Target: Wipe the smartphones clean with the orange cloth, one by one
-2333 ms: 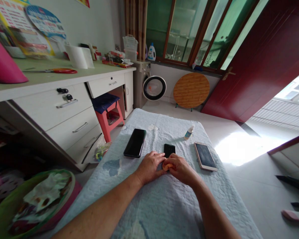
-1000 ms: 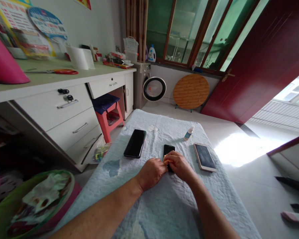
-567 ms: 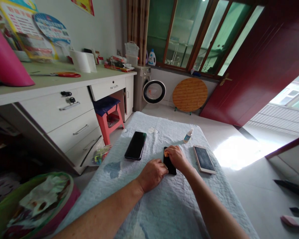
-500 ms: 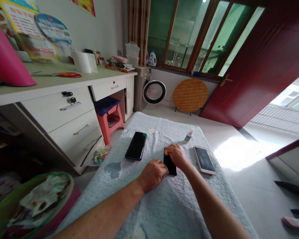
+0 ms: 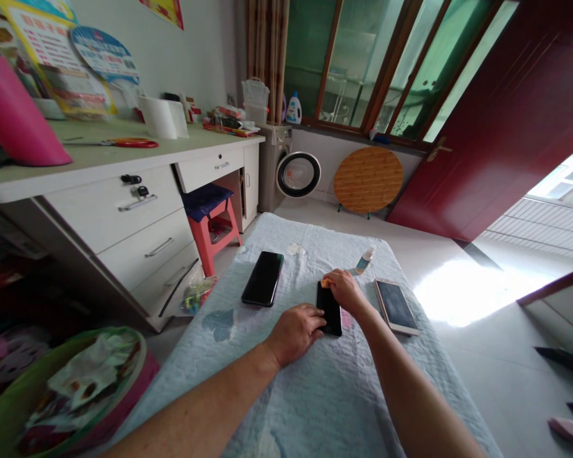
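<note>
A black phone point(image 5: 330, 313) lies flat on a pale blue quilted cover point(image 5: 305, 401). My right hand point(image 5: 344, 289) is closed on a small orange cloth point(image 5: 325, 283) and presses it to the phone's far end. At the phone's left edge rests my left hand point(image 5: 296, 332), its fingertips touching the phone and its fingers close together. A larger black phone point(image 5: 263, 278) lies to the left. To the right is a white-framed phone point(image 5: 396, 306) with a dark screen. Beyond my right hand stands a small spray bottle point(image 5: 364, 260).
On the left is a white desk point(image 5: 124, 184) with drawers, and a pink stool point(image 5: 213, 235) partly under it. A basket point(image 5: 148, 366) of crumpled tissues sits at the lower left. Farther back are a washing machine point(image 5: 273, 172), a round wooden board point(image 5: 368, 179) and a red door point(image 5: 487, 127).
The view has shifted slightly, so most things sit a little farther right. My right hand stays at the phone's far end with the cloth; my left fingers reach slightly farther over its edge.
</note>
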The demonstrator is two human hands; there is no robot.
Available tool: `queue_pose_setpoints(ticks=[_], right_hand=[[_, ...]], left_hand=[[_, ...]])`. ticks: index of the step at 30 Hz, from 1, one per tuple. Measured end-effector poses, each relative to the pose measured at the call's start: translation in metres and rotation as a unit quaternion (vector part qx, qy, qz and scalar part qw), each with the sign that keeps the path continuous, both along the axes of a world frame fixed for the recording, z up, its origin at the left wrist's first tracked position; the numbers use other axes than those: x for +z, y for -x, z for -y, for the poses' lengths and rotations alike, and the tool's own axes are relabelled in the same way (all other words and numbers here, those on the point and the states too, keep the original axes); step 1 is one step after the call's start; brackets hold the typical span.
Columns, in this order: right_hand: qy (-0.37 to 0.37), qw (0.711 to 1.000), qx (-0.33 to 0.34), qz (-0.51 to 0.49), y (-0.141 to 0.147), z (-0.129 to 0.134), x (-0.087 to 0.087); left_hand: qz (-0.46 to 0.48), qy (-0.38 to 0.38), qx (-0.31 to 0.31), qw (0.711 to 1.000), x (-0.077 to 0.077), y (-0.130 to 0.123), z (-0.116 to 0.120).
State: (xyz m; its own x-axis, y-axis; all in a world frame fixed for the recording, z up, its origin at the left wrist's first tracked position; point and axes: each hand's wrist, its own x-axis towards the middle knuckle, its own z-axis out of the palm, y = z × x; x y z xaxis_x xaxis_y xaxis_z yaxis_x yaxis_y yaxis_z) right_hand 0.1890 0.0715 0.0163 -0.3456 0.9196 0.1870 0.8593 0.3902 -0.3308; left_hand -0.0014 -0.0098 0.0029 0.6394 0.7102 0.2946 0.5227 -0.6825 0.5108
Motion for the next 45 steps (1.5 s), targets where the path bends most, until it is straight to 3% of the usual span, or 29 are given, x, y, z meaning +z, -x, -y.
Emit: queue_pose_setpoints(ticks=[6, 14, 32, 37, 45], right_hand=[[0.002, 0.999, -0.042, -0.006, -0.019, 0.007, -0.001], [0.013, 0.998, -0.06, -0.01, -0.022, 0.029, 0.002], [0.146, 0.986, 0.064, -0.044, -0.005, 0.1, 0.031], [0.137, 0.988, 0.06, -0.042, -0.004, 0.095, 0.027], [0.076, 0.997, 0.005, -0.021, -0.004, 0.053, 0.014]], left_hand=[[-0.012, -0.005, 0.007, 1.0, 0.0, -0.001, 0.001], [-0.012, -0.006, 0.004, 1.0, 0.0, -0.001, 0.001], [0.005, -0.018, 0.006, 1.0, -0.003, -0.001, 0.001], [0.019, -0.011, 0.005, 1.0, -0.003, -0.001, 0.001], [0.027, -0.001, 0.009, 1.0, -0.003, 0.0, 0.001]])
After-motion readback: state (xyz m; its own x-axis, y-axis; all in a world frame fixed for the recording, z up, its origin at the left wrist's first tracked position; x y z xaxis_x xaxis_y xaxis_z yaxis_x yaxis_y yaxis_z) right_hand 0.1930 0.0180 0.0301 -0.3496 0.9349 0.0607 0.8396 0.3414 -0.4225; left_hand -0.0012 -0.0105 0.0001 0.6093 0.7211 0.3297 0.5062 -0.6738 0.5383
